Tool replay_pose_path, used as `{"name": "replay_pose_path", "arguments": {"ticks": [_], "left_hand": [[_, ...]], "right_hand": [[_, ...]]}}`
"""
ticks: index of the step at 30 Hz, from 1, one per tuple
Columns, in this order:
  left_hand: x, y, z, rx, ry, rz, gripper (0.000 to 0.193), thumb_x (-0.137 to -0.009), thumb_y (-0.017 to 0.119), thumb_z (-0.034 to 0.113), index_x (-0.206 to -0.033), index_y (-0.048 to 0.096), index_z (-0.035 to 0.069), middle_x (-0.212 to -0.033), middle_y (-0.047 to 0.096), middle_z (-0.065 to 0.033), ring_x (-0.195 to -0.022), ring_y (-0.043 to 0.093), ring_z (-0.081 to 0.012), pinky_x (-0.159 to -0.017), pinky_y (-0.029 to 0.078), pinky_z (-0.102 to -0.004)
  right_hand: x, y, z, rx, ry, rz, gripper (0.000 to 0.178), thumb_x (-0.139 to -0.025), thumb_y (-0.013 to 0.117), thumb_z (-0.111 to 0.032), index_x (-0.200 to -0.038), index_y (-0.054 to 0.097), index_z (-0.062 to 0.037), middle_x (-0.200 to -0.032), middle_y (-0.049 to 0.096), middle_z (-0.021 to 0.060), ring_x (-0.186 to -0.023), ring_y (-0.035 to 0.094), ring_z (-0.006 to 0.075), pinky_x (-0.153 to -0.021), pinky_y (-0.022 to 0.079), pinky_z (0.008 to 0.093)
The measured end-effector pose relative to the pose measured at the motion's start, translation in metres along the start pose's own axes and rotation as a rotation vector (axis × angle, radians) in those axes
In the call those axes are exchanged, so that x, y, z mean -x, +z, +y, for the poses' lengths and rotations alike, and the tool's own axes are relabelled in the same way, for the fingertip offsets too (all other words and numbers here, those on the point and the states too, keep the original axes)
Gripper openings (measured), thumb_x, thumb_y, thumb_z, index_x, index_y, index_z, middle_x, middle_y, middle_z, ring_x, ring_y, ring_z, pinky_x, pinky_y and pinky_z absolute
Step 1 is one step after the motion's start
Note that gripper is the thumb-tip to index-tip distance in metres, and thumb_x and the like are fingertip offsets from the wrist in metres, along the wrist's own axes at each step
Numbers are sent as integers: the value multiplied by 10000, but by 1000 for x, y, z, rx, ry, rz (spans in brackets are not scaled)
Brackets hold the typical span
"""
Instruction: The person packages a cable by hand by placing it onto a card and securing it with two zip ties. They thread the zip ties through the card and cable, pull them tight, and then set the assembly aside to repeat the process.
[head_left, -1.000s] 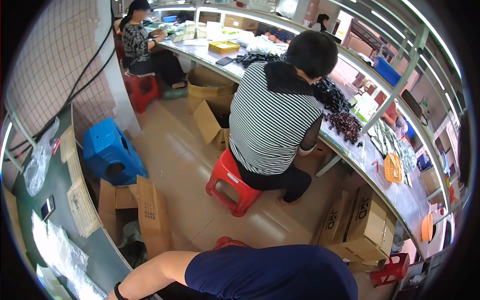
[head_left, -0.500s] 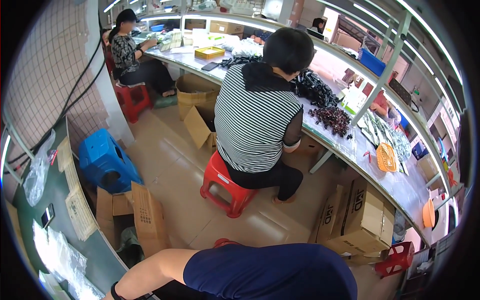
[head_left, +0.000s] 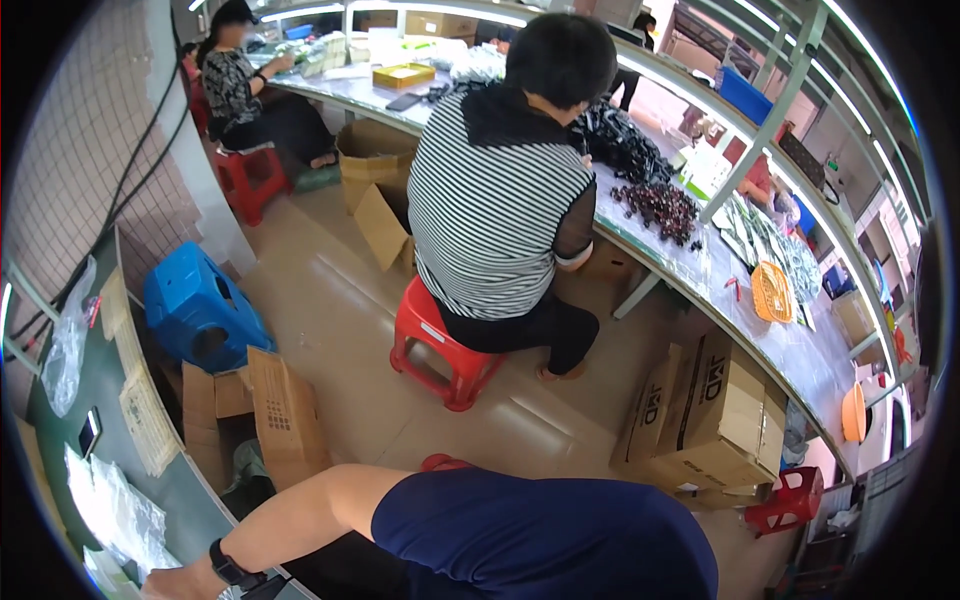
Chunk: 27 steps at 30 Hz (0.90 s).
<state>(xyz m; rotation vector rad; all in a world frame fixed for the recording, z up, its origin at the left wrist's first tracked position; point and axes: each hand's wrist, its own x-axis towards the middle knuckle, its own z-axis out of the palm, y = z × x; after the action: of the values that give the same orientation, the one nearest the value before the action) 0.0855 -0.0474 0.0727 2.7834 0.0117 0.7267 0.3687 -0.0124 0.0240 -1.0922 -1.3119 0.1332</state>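
Note:
My bare arm, most likely the right, reaches from a navy sleeve [head_left: 540, 530] across the lower edge toward the green-topped bench at left. A black watch [head_left: 235, 567] is on its wrist. My right hand [head_left: 175, 585] is at the lower left, beside clear plastic bags [head_left: 125, 505] on the bench. The picture's edge cuts the hand off and its fingers barely show, so what it holds, if anything, is hidden. My left hand is out of view.
A co-worker in a striped top [head_left: 500, 210] sits on a red stool [head_left: 440, 345] ahead, at a long table with dark parts [head_left: 660, 212] and an orange basket [head_left: 772, 292]. Cardboard boxes [head_left: 715, 420] stand at right, an open carton [head_left: 280, 415] and a blue plastic stool [head_left: 205, 310] at left.
My right hand and its watch have come further into view at the lower left. The surroundings have shifted slightly up and left in the picture.

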Motion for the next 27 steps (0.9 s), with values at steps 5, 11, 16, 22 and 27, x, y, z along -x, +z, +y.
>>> {"name": "replay_pose_path", "arguments": {"ticks": [5,11,16,22,27], "left_hand": [[-20,7,12,2,23,-70,119,-911,728,-19,-1019,689,11,-1002,715,-175,-842,696,-289,-732,559,-381],[-35,20,27,-4,31,-105,127,-914,725,-28,-1029,687,9,-1014,712,-176,-848,692,-287,-734,553,-378],[-40,27,31,-8,17,-123,134,-916,722,-35,-1037,685,8,-1023,710,-178,-853,690,-285,-736,547,-375],[-40,44,30,64,15,-64,153,-921,729,-31,-1061,682,6,-1033,707,-177,-857,687,-286,-735,541,-374],[-58,41,29,-195,347,-166,158,-936,741,-8,-1081,680,6,-1049,706,-177,-859,684,-275,-730,539,-355]], "right_hand": [[69,-29,16,-71,267,40,260,-927,791,-330,-994,778,-80,-902,780,129,-827,741,275,-731,562,427],[123,-3,36,-98,47,144,241,-941,752,-303,-850,738,-80,-773,718,126,-728,701,297,-653,532,431],[142,-6,14,-121,-22,187,253,-951,741,-308,-859,730,-73,-784,708,139,-742,694,305,-664,529,442],[157,-9,-1,-152,-113,200,272,-966,725,-316,-872,719,-61,-800,691,157,-763,684,318,-681,524,458],[152,-3,19,-161,-180,200,288,-979,712,-323,-883,710,-52,-814,678,173,-781,676,329,-695,520,471]]}}
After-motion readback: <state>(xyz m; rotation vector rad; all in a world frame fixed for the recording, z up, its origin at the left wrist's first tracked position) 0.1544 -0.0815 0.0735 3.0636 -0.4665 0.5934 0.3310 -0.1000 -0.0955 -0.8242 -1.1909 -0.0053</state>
